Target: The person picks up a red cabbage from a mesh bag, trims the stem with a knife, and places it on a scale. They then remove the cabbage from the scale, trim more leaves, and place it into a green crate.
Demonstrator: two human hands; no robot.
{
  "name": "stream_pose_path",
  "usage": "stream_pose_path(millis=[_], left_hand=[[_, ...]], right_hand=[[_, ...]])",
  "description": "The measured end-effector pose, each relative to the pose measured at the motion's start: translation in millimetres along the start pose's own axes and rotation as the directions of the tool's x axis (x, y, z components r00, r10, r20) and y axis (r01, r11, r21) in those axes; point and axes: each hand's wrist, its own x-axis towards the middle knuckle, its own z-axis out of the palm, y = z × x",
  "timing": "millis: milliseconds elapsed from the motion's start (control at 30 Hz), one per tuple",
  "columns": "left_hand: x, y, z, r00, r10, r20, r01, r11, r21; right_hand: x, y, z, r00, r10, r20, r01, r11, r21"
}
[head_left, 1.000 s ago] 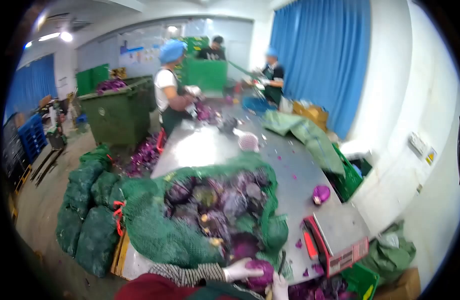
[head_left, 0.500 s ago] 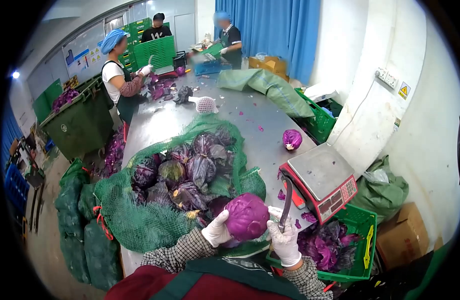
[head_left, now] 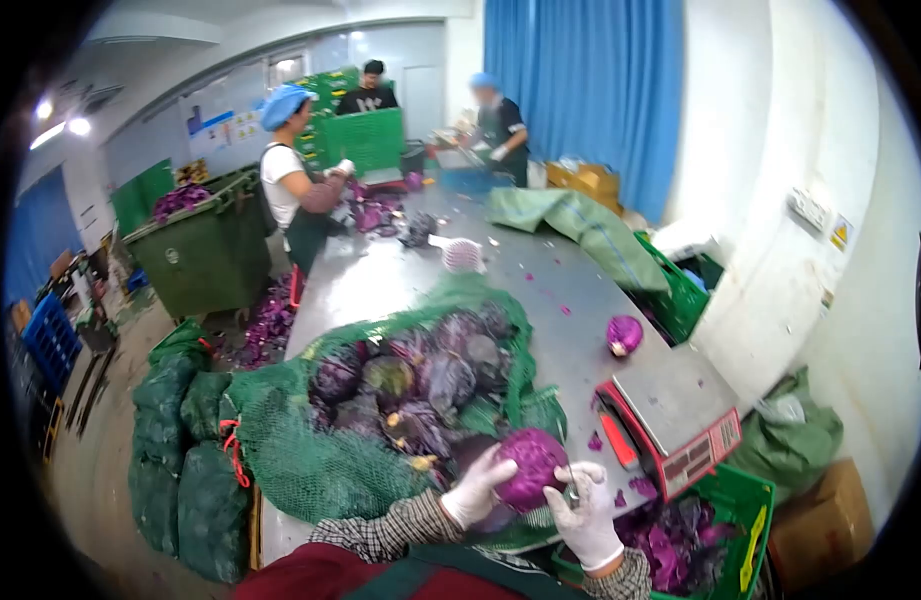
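Note:
My left hand (head_left: 480, 487), in a white glove, holds a bright purple cabbage (head_left: 532, 468) from its left side. At the cabbage's right side is my right hand (head_left: 586, 512), also gloved, closed around a knife (head_left: 570, 484) whose blade is seen nearly end-on and blurred. Just beyond them, dark purple cabbages (head_left: 446, 382) lie in an opened green net bag (head_left: 310, 450) on the metal table (head_left: 570, 285).
A red scale (head_left: 670, 420) stands right of the hands, near a loose cabbage (head_left: 623, 335). Below it sits a green crate (head_left: 760, 500) of leaves. Full net sacks (head_left: 212, 510) stand at left. Three people work around the table's far end.
The view has swung, so the scene sits further right. The knife, upright before, has turned and now lies close to the cabbage. The far-right co-worker has lowered the green crate.

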Motion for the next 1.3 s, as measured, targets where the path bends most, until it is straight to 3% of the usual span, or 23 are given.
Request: stream_pose_path(millis=[133, 233, 267, 367, 400, 500, 600, 700, 833, 867, 900, 967, 1033, 1067, 1100, 1167, 1200, 1300], left_hand=[[-3, -3, -5, 1.000, 0.009, -0.017, -0.010, 0.999, -0.030], [-5, -4, -6, 0.998, 0.021, -0.061, -0.021, 1.000, 0.002], [-5, -4, -7, 0.997, 0.015, -0.070, -0.015, 1.000, 0.002], [-5, 0, -8, 0.996, 0.012, -0.092, -0.014, 1.000, -0.020], [-4, -1, -11, 0.995, 0.025, -0.097, -0.027, 0.999, -0.022], [-3, -5, -16, 0.994, 0.053, -0.096, -0.052, 0.999, 0.004], [-2, -9, -20, 0.992, 0.084, -0.097, -0.082, 0.996, 0.025], [0, -4, -19, 0.993, 0.082, -0.086, -0.086, 0.995, -0.048], [0, 6, -19, 0.989, -0.049, -0.142, 0.015, 0.972, -0.236], [1, 9, -25, 0.989, -0.079, -0.126, 0.046, 0.969, -0.242], [2, 11, -26, 0.985, -0.077, -0.152, 0.033, 0.961, -0.274], [4, 14, -28, 0.988, -0.035, -0.153, 0.003, 0.979, -0.206], [4, 13, -23, 0.984, 0.008, -0.178, -0.026, 0.995, -0.099], [4, 12, -21, 0.981, 0.035, -0.190, -0.044, 0.998, -0.043], [7, 3, -25, 0.991, 0.093, -0.099, -0.099, 0.993, -0.064], [3, -7, -18, 0.991, 0.114, -0.065, -0.109, 0.992, 0.066], [-1, -11, -13, 0.990, 0.120, -0.079, -0.116, 0.991, 0.063], [-5, -9, -8, 0.996, 0.075, -0.045, -0.075, 0.997, -0.013]], right_hand=[[2, -1, 0, 0.996, 0.005, 0.085, -0.006, 1.000, 0.018], [-1, 1, -1, 0.988, 0.100, 0.121, -0.104, 0.994, 0.026], [0, 7, -2, 0.958, -0.197, 0.210, 0.241, 0.947, -0.212], [-3, 3, -4, 0.969, 0.168, 0.179, -0.178, 0.983, 0.037], [-7, 11, -3, 0.974, 0.076, 0.213, -0.060, 0.995, -0.080], [-20, 26, 10, 0.904, 0.349, 0.245, -0.412, 0.865, 0.286], [-23, 26, 8, 0.864, 0.440, 0.244, -0.500, 0.804, 0.323], [-26, 27, 12, 0.803, 0.563, 0.194, -0.549, 0.576, 0.606], [-25, 14, -7, 0.712, 0.688, 0.137, -0.615, 0.518, 0.595], [-19, 3, -19, 0.731, 0.673, 0.115, -0.605, 0.562, 0.564], [-16, 0, -29, 0.684, 0.705, 0.186, -0.678, 0.522, 0.517], [-27, 30, -19, 0.800, 0.593, 0.096, -0.560, 0.678, 0.475], [-21, 21, -10, 0.842, 0.535, 0.073, -0.505, 0.731, 0.459], [-17, 21, -6, 0.881, 0.467, 0.082, -0.469, 0.833, 0.294], [-9, 11, -3, 0.942, 0.335, 0.035, -0.334, 0.916, 0.224], [-1, 13, 7, 0.997, 0.071, 0.013, -0.071, 0.997, -0.025], [1, 6, 4, 0.963, 0.249, 0.100, -0.256, 0.965, 0.059], [1, 10, 0, 0.979, 0.177, 0.097, -0.184, 0.981, 0.064]])
